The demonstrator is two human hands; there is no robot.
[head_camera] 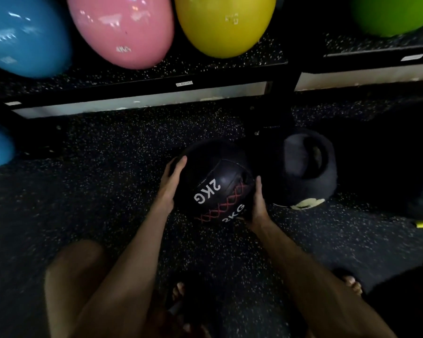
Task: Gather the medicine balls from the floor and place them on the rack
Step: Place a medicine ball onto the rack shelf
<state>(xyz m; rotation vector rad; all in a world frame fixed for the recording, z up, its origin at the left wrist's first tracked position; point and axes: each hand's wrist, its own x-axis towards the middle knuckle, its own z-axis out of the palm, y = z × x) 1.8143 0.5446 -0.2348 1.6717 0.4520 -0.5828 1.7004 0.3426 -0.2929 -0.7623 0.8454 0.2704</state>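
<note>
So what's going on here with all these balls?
A person is crouched in front of a low rack, holding a black medicine ball marked 2KG between the left hand and the right hand, one on each side. The ball is down near the speckled floor, not yet on the rack. A second dark ball sits on the floor just to its right. A blue ball, pink ball, yellow ball and green ball rest on the rack.

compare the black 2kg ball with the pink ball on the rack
The black stitched 2KG medicine ball is matte with red lacing; the glossy pink ball is smooth, shiny. The black one is held between the left hand and right hand; the pink one sits on the rack shelf. Both carry white print.
</note>
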